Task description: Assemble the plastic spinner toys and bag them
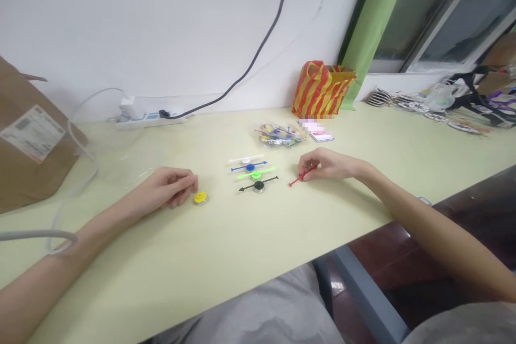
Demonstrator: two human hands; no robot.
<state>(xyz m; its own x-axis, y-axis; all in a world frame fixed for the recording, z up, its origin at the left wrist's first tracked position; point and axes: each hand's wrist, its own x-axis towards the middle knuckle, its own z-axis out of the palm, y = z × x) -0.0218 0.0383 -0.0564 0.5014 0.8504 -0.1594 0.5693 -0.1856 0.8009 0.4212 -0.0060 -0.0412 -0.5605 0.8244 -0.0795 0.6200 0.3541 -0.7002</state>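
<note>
My left hand (169,187) rests on the pale table (226,247) with its fingers curled, fingertips right beside a small yellow disc (200,198); whether they touch it I cannot tell. My right hand (324,165) pinches a thin red arrow-shaped stick (299,178) whose tip lies on the table. Between the hands lie assembled spinners in a row: white (245,159), blue (250,167), green (256,174) and black (258,185), each a stick through a round hub.
A clear bag of coloured parts (278,135) and a small pink-and-white card (321,136) lie behind. A red-and-yellow striped bag (322,88) stands at the wall. A power strip (149,117) with cables sits back left, a brown cardboard box (28,134) far left.
</note>
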